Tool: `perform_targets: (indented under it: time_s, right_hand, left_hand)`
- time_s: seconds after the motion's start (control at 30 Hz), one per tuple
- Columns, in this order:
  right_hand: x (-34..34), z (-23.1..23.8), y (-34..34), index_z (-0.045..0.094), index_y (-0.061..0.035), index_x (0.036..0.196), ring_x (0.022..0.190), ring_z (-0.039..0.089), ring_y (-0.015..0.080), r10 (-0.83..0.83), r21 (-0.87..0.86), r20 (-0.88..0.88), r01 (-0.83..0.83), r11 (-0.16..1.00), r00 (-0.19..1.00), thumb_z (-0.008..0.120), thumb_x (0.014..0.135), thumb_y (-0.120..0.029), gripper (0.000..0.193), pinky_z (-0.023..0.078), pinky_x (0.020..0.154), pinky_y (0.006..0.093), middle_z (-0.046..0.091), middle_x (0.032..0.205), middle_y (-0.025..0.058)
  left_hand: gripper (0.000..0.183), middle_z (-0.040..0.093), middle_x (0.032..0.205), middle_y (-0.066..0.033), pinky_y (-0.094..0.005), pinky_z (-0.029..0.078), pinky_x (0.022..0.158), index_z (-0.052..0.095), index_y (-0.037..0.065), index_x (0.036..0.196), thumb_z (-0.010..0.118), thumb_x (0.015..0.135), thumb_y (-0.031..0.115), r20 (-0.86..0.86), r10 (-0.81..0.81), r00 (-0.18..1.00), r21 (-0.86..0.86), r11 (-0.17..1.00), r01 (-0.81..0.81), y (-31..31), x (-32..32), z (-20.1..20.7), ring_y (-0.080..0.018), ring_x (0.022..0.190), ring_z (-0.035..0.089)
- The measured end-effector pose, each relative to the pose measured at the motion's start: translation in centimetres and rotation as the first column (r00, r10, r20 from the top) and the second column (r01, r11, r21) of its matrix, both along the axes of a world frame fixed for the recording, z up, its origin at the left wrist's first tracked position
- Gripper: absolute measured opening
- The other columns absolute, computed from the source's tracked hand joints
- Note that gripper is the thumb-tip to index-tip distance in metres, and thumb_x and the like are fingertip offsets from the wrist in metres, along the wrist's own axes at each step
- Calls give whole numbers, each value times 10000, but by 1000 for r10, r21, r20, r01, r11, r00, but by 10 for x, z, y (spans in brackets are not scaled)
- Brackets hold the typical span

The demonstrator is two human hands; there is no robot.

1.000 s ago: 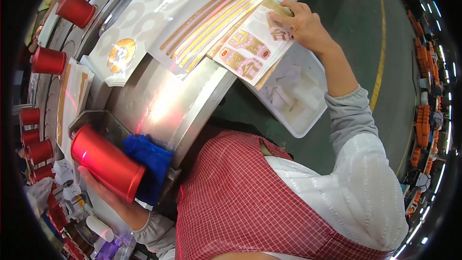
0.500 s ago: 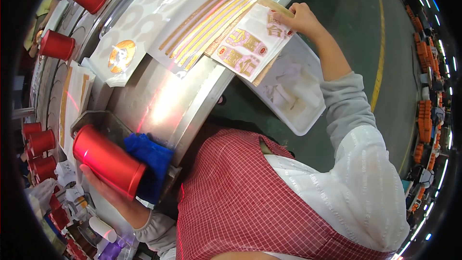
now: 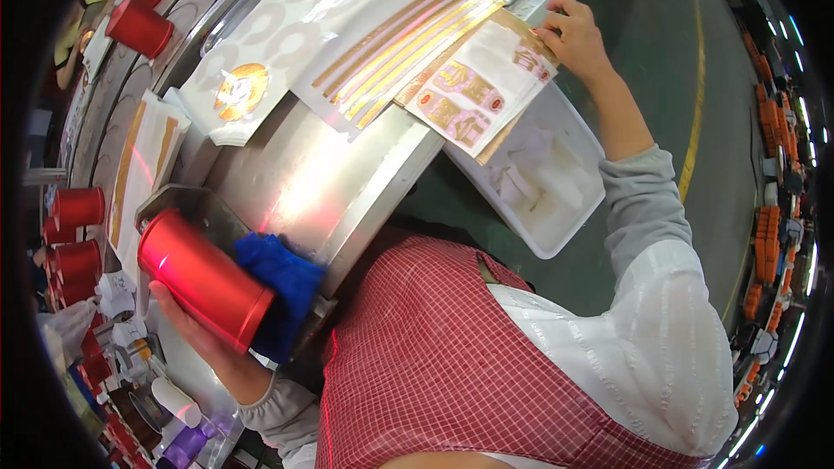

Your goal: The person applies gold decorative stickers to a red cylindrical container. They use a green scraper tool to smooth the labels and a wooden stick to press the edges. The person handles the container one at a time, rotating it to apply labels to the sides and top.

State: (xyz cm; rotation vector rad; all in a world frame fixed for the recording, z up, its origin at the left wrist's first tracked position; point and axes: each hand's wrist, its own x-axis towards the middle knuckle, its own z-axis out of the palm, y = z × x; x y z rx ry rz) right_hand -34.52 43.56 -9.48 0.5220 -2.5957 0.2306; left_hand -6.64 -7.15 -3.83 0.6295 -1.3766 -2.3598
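A red metal canister (image 3: 204,278) lies tilted in my left hand (image 3: 193,330), whose fingers curl under its side. It rests against a grey holder (image 3: 193,198) beside a blue cloth (image 3: 282,274). My right hand (image 3: 575,42) is out at the right, thumb and fingers pinched at the outer corner of a sheet of gold and pink stickers (image 3: 478,87). Whether a single sticker is lifted there is too small to tell. Left of it lie a sheet of gold stripes (image 3: 391,48) and a clear-backed sheet with one round orange-gold sticker (image 3: 241,91).
The metal worktable (image 3: 287,169) has its bare edge towards me. A white plastic bin (image 3: 556,217) with pale scraps sits below the sticker sheet. More red canisters (image 3: 139,26) stand along a conveyor (image 3: 113,100) on the left. Gold-striped strips (image 3: 143,152) lie beside the holder.
The whole view has shifted slightly. My right fingers have drawn into a tighter pinch at the sticker sheet's corner. The canister stays in my left hand; canisters on the conveyor have changed place.
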Motion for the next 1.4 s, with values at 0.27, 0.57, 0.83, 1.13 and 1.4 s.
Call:
perform_targets:
  time_s: [0.27, 0.57, 0.83, 1.13, 1.4]
  right_hand:
    - [-36, 67, -102, 688, -73, 819, 1035, 552, 289, 453, -213, -105, -465, 859, 885, 743, 795, -244, 182, 453, 829, 402, 596, 1086, 84]
    - [-210, -30, -317, 713, -156, 930, 1061, 561, 344, 380, 55, 180, -395, 917, 908, 663, 834, -262, 152, 487, 863, 478, 557, 1140, 141]
    - [-124, 47, -345, 604, -12, 829, 964, 559, 336, 723, -77, -126, -733, 676, 680, 711, 797, -117, 154, 465, 818, 420, 567, 1031, 123]
    - [70, 193, -365, 584, -3, 823, 937, 566, 257, 938, -383, 84, -858, 343, 337, 668, 825, -48, 95, 439, 830, 327, 557, 1098, 140]
    - [124, 127, -415, 578, -37, 832, 1006, 533, 236, 979, -623, 193, -761, 178, 72, 677, 851, -89, 113, 423, 883, 330, 535, 1116, 120]
  left_hand:
    - [690, 607, 1159, -171, -386, 541, 838, 430, -2, 1348, 451, 962, 569, 70, 91, 993, -51, 995, -88, -13, 5, -7, -274, 975, 634]
    - [599, 617, 1195, -135, -371, 536, 888, 467, 20, 1328, 407, 998, 517, -2, 31, 1000, -7, 999, -31, -19, 15, -12, -239, 1040, 638]
    - [569, 555, 1224, -103, -340, 506, 925, 359, 56, 1390, 617, 931, 274, -131, -8, 991, 62, 998, 16, -16, 15, -14, -186, 1089, 584]
    - [654, 512, 1296, -114, -347, 473, 979, 276, 43, 1447, 588, 958, 345, -186, -84, 979, 27, 995, 91, -22, 13, -5, -185, 1160, 545]
    - [705, 409, 1426, -149, -379, 366, 1086, 150, 7, 1493, 490, 1003, 382, -352, 2, 936, 127, 991, 45, -18, 22, -10, -231, 1294, 449]
